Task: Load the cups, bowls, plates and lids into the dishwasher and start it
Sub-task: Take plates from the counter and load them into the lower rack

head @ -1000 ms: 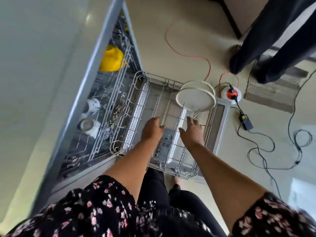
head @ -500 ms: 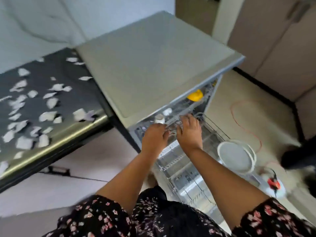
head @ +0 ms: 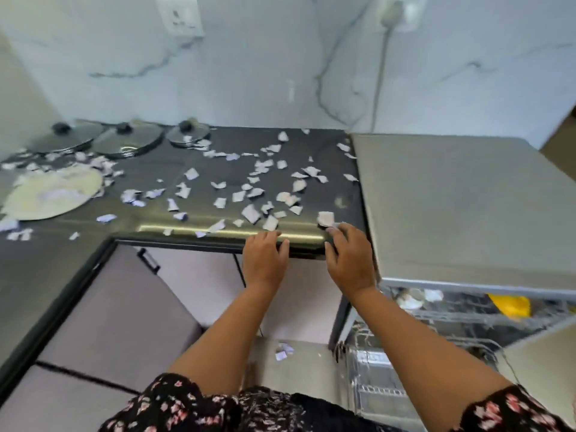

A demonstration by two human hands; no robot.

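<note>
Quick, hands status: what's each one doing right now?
Left hand: open, fingers resting on the counter edge, empty.
Right hand: open, fingertips touching the counter edge beside a paper scrap.

A home kitchen, by the look of it. A dark stone countertop [head: 168, 160] runs along a marble-patterned wall [head: 249, 73] with sockets [head: 180, 14] set into it. Three knobbed pot lids [head: 127, 140] and a pale plate [head: 53, 194] lie on it among torn paper scraps [head: 251, 212]. Plain cabinet doors [head: 124, 307] sit below the counter, and a steel dishwasher [head: 467, 198] stands open beside it. Its wire rack [head: 461, 322] holds what seem to be cups [head: 408, 302] — they are blurred.
</note>
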